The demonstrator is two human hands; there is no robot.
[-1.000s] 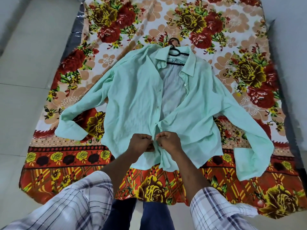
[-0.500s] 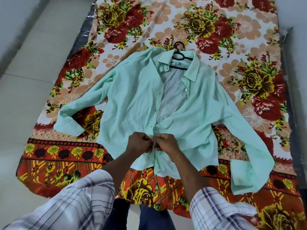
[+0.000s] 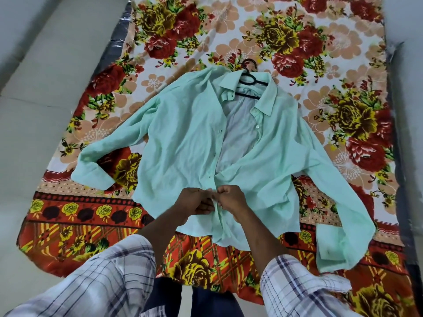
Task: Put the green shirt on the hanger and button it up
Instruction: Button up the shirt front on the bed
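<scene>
Both hands — left hand, right hand — pinching green shirt placket.

What you're wearing, top to bottom:
Left sleeve and right sleeve are white-grey check with dark stripes, ending mid-forearm; navy trousers; left hand and right hand bare.

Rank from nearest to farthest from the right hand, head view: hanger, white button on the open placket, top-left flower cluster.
1. white button, just ahead on the green shirt.
2. hanger, farther up, centre.
3. flower cluster, far top left.
</scene>
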